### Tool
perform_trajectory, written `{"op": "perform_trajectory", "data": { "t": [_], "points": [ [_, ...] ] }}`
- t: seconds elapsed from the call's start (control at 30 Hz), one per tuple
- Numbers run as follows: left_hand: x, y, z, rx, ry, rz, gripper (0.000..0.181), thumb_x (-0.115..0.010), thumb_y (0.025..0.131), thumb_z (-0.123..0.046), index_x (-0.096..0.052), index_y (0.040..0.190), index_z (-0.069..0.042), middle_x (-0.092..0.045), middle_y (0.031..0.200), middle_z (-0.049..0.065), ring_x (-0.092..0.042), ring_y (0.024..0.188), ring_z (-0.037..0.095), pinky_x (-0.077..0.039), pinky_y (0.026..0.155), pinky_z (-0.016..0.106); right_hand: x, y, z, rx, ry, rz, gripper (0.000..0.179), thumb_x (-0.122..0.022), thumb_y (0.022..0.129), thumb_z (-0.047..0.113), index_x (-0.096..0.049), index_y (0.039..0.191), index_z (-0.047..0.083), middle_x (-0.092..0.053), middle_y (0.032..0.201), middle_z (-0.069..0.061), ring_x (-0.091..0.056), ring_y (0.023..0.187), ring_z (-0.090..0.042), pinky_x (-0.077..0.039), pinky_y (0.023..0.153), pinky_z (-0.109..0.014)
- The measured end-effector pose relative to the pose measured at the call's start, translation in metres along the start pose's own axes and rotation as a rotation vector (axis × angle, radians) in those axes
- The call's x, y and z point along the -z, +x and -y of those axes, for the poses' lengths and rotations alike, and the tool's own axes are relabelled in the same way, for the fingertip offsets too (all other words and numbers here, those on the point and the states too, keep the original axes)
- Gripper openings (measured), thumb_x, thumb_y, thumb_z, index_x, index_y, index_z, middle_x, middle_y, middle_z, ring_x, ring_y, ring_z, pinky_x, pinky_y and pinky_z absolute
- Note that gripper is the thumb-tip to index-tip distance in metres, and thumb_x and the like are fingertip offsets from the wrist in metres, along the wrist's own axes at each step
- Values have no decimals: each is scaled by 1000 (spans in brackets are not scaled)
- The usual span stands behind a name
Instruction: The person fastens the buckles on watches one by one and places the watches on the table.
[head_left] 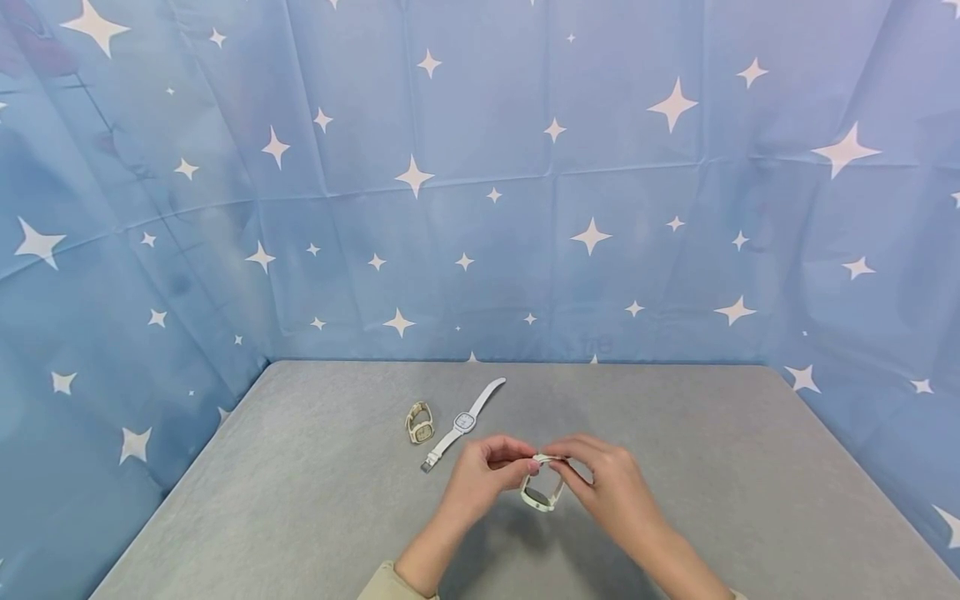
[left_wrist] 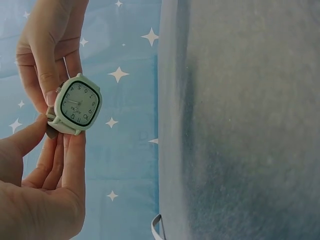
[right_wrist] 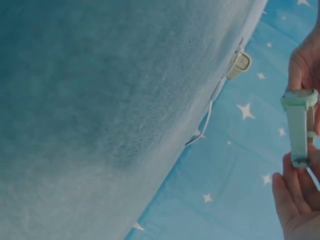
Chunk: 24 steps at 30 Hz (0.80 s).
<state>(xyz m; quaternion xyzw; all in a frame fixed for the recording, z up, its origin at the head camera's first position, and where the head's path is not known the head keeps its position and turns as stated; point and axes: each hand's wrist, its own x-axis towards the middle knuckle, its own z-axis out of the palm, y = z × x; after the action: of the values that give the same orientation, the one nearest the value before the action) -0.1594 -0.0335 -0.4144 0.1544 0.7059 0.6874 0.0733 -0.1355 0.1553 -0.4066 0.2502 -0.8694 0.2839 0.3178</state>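
Observation:
A pale green wristwatch [head_left: 537,501] hangs face-down in a loop, just above the table, between my two hands. My left hand [head_left: 480,479] pinches its strap at the top of the loop with thumb and fingers. From the other side my right hand [head_left: 611,483] pinches the strap close by, fingertips almost meeting the left ones. The left wrist view shows the square dial [left_wrist: 80,103] with dark numerals, the buckle area partly hidden behind fingers. In the right wrist view the pale strap [right_wrist: 298,131] runs between the hands.
A white watch [head_left: 465,422] lies stretched out flat on the grey table [head_left: 300,500], left of the hands. Beside it a beige watch [head_left: 422,423] rests with its strap looped. A blue star-patterned curtain [head_left: 487,225] hangs behind the table and along its sides.

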Motion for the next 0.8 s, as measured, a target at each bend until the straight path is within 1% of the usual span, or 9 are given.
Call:
{"op": "perform_trajectory", "data": {
  "t": [0.17, 0.3, 0.4, 0.47, 0.6, 0.7, 0.8],
  "points": [
    [0, 1, 2, 18, -19, 0, 25, -73, 88, -9, -70, 105, 9, -73, 99, 25, -66, 77, 3, -56, 70, 17, 0, -1, 0, -16, 9, -1, 25, -84, 74, 3, -77, 94, 16, -74, 89, 10, -70, 80, -5, -57, 69, -23],
    [1, 2, 4, 41, -30, -6, 25, -73, 88, -10, -71, 105, 8, -74, 96, 19, -67, 77, 3, -57, 70, 18, 0, -1, -1, -14, 11, -11, 24, -84, 75, 4, -76, 94, 16, -74, 89, 11, -70, 80, -5, -57, 70, -21],
    [2, 2, 6, 61, -41, -10, 24, -73, 88, -11, -71, 105, 7, -75, 95, 13, -67, 78, 3, -58, 71, 20, 1, -1, -2, -8, 11, -19, 25, -84, 75, 5, -76, 95, 18, -74, 89, 11, -70, 80, -4, -55, 72, -18],
    [2, 2, 6, 70, -49, -12, 24, -73, 89, -11, -71, 105, 6, -75, 95, 12, -68, 79, 4, -59, 72, 22, 1, -2, -2, -2, 15, -23, 26, -84, 75, 4, -76, 96, 18, -74, 90, 11, -70, 80, -4, -53, 73, -14],
    [2, 3, 6, 81, -72, -20, 25, -71, 90, -11, -70, 107, 7, -75, 97, 14, -69, 79, 5, -60, 73, 25, 1, -2, -3, 1, 27, -28, 28, -84, 75, 3, -76, 97, 17, -74, 90, 10, -70, 81, -5, -50, 75, -9],
    [2, 3, 5, 83, -101, -27, 27, -70, 90, -10, -68, 108, 10, -75, 98, 17, -69, 79, 6, -61, 75, 27, 1, -3, -3, -4, 29, -29, 27, -84, 75, 4, -76, 98, 15, -74, 91, 9, -71, 82, -6, -53, 74, -12],
    [1, 3, 4, 91, -132, -34, 28, -70, 91, -9, -67, 110, 11, -75, 96, 17, -70, 79, 6, -61, 75, 28, 1, -3, -3, -19, 27, -24, 27, -84, 75, 4, -76, 99, 14, -74, 91, 8, -71, 82, -7, -56, 72, -19]
  ]
}}
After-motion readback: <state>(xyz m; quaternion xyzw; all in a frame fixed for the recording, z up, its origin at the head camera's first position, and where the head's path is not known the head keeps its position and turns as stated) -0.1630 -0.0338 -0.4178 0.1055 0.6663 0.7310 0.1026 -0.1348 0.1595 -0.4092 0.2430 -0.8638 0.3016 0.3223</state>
